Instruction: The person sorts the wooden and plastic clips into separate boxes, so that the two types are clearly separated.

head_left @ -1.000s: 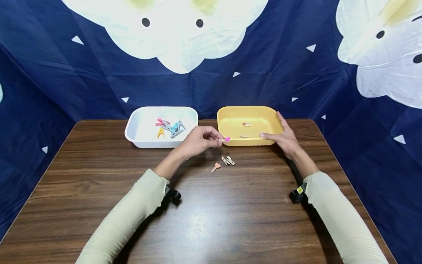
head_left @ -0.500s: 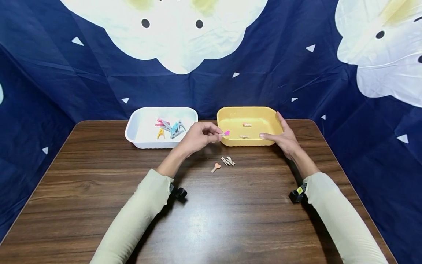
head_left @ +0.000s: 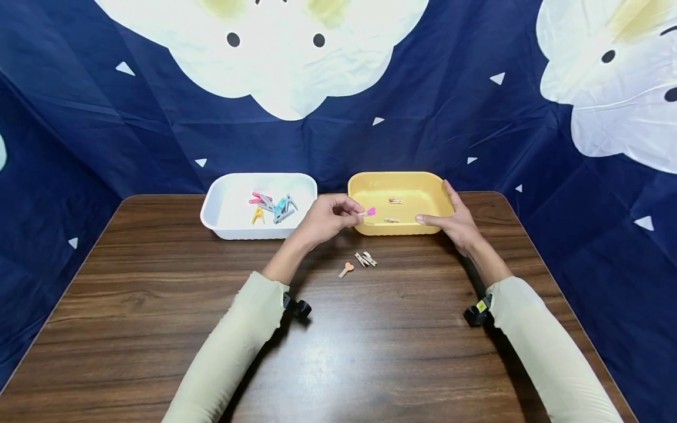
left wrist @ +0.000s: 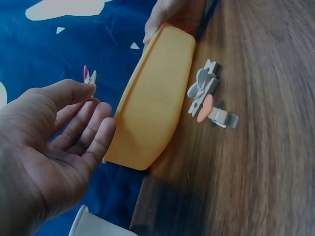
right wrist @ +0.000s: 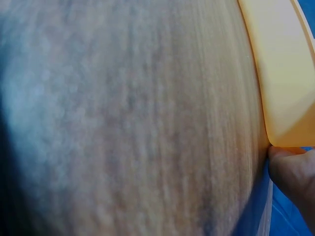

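Between thumb and fingertips, my left hand (head_left: 330, 218) pinches a small wooden clothespin with a pink heart (head_left: 371, 211), over the left front part of the yellow tray (head_left: 365, 229). In the left wrist view this heart clothespin (left wrist: 89, 77) sticks up from the fingertips. My right hand (head_left: 459, 226) holds the tray's right front corner, thumb over the front rim and fingers along the right side. Two small wooden clothespins, one with red (head_left: 395, 200) and one plain (head_left: 392, 220), lie inside the tray. In front of it lie an orange heart clothespin (head_left: 347, 269) and pale wooden clothespins (head_left: 366, 258).
A white tray (head_left: 227, 232) stands to the left of the yellow one, holding several plastic clothespins (head_left: 280, 208) in grey, blue, pink and yellow. Both trays sit near the back edge of the brown wooden table (head_left: 158, 305), before a dark blue cloth (head_left: 338, 147).
My left hand has risen slightly and shifted right with the pink heart clothespin, from the yellow tray's front left rim to over its inside. The right hand stays put on the tray.
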A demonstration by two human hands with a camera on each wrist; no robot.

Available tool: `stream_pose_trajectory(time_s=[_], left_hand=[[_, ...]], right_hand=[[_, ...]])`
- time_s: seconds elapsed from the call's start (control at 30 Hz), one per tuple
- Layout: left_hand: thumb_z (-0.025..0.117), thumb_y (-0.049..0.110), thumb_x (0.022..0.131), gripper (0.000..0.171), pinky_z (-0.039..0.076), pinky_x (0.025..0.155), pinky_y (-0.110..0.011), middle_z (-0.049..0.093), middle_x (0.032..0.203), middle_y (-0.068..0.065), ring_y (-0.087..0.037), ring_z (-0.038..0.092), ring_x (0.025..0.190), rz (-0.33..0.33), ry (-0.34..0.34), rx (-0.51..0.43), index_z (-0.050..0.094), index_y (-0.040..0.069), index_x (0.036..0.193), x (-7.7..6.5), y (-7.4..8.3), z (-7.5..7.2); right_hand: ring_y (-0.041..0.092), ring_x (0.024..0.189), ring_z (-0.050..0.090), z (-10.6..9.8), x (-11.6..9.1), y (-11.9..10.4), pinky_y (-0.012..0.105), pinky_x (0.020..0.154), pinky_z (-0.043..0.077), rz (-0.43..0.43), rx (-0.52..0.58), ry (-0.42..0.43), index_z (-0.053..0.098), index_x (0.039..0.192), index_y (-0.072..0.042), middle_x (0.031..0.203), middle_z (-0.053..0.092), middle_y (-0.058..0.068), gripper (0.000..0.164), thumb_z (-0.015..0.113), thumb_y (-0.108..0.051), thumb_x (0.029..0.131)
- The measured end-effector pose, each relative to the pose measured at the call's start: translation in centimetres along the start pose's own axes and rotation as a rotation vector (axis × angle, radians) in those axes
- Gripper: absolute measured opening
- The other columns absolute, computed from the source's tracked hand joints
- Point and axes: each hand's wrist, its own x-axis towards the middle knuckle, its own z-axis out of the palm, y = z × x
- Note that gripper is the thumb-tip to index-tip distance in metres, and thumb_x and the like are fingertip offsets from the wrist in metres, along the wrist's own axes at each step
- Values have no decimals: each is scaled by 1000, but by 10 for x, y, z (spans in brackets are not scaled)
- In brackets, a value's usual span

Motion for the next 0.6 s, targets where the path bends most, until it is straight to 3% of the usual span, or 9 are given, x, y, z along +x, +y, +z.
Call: stream_pose_trajectory(time_s=[0.37, 0.6], left_hand=[[86, 3, 96, 14, 54, 70, -21, 77, 89, 2, -11, 66, 79, -4, 69, -100, 83, -1, 110, 9, 10, 2], [86, 5, 97, 13, 52, 70, -20, 78, 90, -1, -10, 66, 80, 13, 76, -58, 83, 1, 109, 16, 12, 5]], right_hand=[[20, 178, 9, 0, 1, 2, 44, 145, 16, 17, -1, 0, 1, 182, -39, 191, 0, -14, 130, 94, -23, 94], [21, 178, 9, 1, 0, 2, 45, 145, 16, 3, 6, 2, 1, 182, -38, 191, 1, -13, 130, 94, -22, 94]])
